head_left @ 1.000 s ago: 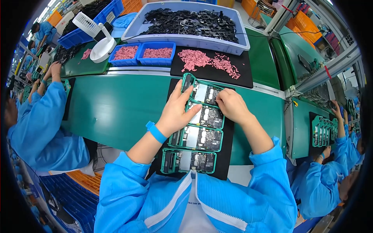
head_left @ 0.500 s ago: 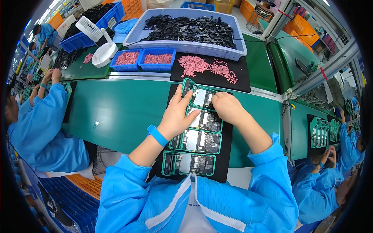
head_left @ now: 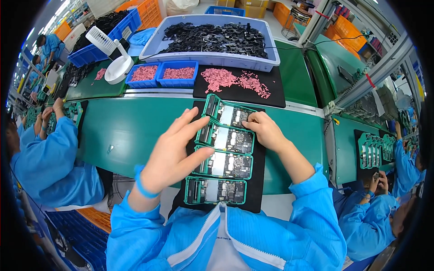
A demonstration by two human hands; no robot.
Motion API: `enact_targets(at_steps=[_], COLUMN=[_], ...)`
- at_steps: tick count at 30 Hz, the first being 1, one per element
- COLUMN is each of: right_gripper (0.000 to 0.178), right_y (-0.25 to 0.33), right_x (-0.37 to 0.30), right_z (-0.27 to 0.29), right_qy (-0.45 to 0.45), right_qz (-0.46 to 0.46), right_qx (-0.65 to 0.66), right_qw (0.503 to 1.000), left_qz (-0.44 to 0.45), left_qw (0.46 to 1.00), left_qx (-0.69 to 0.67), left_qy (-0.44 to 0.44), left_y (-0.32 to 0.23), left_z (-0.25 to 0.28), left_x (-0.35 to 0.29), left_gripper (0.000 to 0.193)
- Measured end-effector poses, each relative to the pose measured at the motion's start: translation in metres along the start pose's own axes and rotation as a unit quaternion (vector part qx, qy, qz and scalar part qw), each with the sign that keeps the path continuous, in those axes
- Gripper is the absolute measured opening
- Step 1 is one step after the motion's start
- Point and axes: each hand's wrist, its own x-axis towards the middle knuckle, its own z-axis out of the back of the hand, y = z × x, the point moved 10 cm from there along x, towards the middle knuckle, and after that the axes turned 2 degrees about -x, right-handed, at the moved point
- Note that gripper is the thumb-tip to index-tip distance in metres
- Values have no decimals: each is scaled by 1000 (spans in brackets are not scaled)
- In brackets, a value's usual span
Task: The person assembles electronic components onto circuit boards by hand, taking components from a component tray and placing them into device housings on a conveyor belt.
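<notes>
Several phone-like circuit board assemblies in green frames lie in a column on a black mat (head_left: 256,183). My left hand (head_left: 174,151), with a blue wrist strap, is raised over their left ends, fingers spread and holding nothing. At the right end of the farthest assembly (head_left: 228,114) my right hand (head_left: 266,131) has its thumb and forefinger pinched together against the boards. Anything between those fingertips is hidden. Closer to me lie the second assembly (head_left: 226,137), the third (head_left: 226,165) and the nearest one (head_left: 217,190).
Small pink pieces (head_left: 219,79) lie on a far black mat and fill two blue trays (head_left: 178,83). Behind is a large tub (head_left: 212,59) of black parts. A white fan (head_left: 118,70) stands at left. Co-workers' sleeves (head_left: 49,158) flank the green bench (head_left: 131,131).
My left hand has lifted off the far assemblies and moved left and nearer, its fingers spreading. My right hand has shifted slightly nearer, still pinched at the farthest assembly's right end.
</notes>
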Motion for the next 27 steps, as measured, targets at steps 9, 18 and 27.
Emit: enact_targets(at_steps=[9,18,27], right_gripper=[30,26,31], right_y=[-1,3,-67], right_x=[-7,-3,18], right_z=[10,7,42], right_qy=[-71,-43,-186], right_qz=[21,73,-73], right_qx=[28,-41,-37], right_qw=[997,996,979], left_qz=[-244,-114,-206], left_qw=[964,947,930], left_qx=[86,238,237], left_qy=[-62,183,188], left_y=[-127,31,107], left_z=[95,-80,-167], left_x=[4,204,245], left_gripper=[56,14,11])
